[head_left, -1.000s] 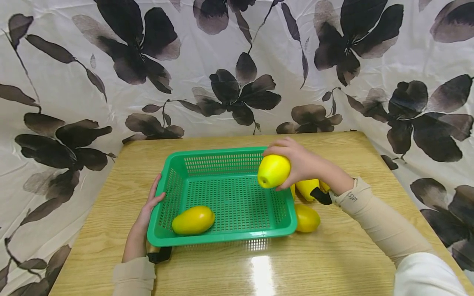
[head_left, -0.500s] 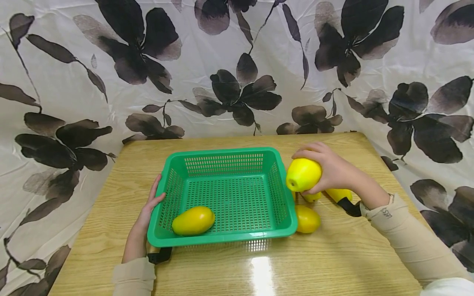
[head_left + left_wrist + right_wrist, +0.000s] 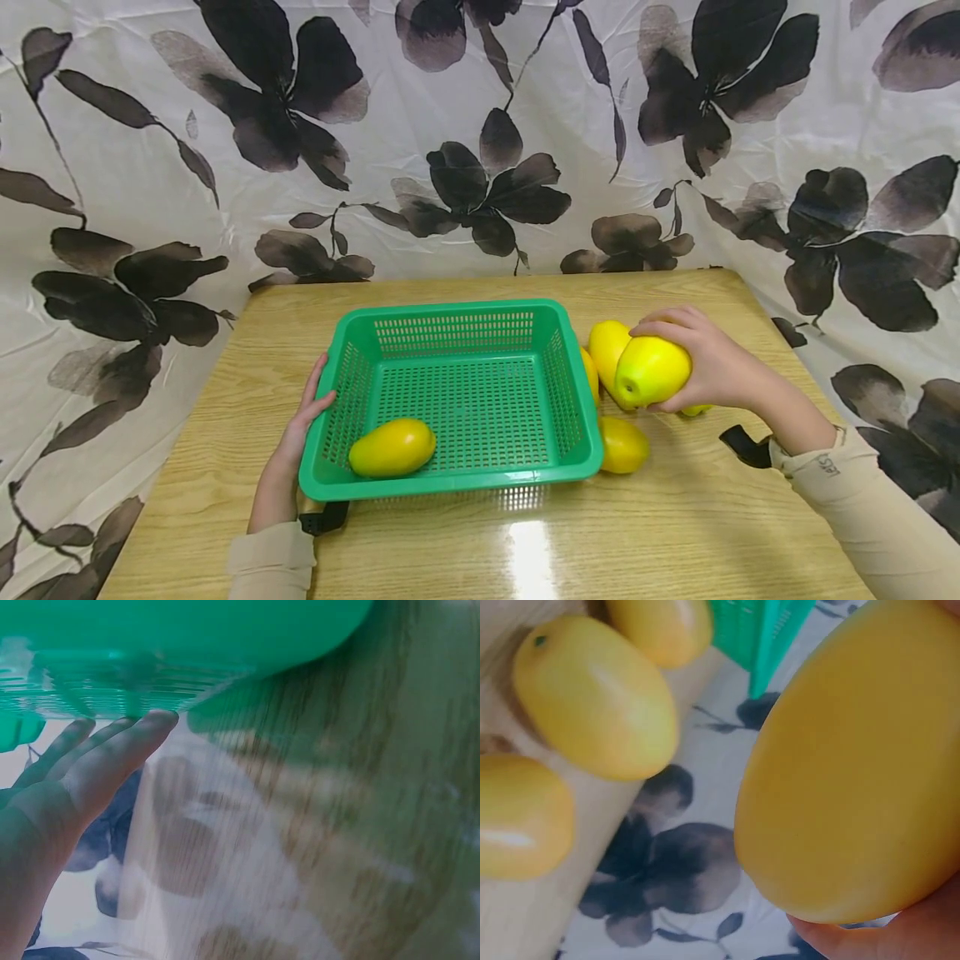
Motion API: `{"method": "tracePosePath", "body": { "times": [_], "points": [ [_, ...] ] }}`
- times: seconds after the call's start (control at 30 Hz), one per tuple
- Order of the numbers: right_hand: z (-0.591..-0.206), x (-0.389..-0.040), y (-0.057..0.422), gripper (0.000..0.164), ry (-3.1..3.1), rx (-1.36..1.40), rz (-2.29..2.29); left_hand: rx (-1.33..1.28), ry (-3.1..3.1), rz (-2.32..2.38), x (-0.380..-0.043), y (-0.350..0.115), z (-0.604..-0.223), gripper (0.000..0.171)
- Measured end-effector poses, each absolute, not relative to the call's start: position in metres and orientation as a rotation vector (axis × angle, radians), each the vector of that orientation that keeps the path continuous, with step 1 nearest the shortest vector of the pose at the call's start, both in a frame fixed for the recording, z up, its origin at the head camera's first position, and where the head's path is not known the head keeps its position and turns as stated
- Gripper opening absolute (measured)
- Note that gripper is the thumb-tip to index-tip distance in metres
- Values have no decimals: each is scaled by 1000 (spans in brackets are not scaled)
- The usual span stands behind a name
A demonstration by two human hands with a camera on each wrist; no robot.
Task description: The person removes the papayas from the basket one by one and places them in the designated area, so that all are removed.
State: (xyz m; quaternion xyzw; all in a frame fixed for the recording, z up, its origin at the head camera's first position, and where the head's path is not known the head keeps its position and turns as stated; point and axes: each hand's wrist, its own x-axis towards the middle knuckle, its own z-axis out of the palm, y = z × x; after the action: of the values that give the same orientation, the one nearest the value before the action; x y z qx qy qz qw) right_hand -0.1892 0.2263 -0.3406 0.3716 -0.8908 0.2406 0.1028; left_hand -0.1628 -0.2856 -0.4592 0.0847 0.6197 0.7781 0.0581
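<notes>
Curled around a yellow mango (image 3: pixel 651 372), the right hand (image 3: pixel 705 367) holds it above the table (image 3: pixel 675 517), right of the green basket (image 3: pixel 450 479); its long axis slants, stem end down-left. Left hand (image 3: pixel 296 433) rests flat against the basket's side.

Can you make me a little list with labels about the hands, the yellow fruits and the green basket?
right hand: grips a held yellow fruit above the table, right of the basket
left hand: straight fingers rest against the basket's left wall
green basket: on the wooden table, holds one fruit in basket at its front left
fruits outside: several lie on the table by the basket's right wall; exact count hard to tell
backdrop: white cloth with dark flowers
</notes>
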Motion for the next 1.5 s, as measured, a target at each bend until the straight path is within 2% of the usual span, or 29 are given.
{"method": "tracePosePath", "body": {
  "times": [0.7,0.9,1.5],
  "points": [
    [-401,-173,256,76,-2661,1032,649,229,1888,2361,-163,-285,-461,62],
    [-419,-171,260,77,-2764,976,647,173,1983,2237,-159,-287,-457,60],
    [-453,-171,267,79,-2835,929,594,205,1913,2294,-159,-286,-457,60]
  ]
}}
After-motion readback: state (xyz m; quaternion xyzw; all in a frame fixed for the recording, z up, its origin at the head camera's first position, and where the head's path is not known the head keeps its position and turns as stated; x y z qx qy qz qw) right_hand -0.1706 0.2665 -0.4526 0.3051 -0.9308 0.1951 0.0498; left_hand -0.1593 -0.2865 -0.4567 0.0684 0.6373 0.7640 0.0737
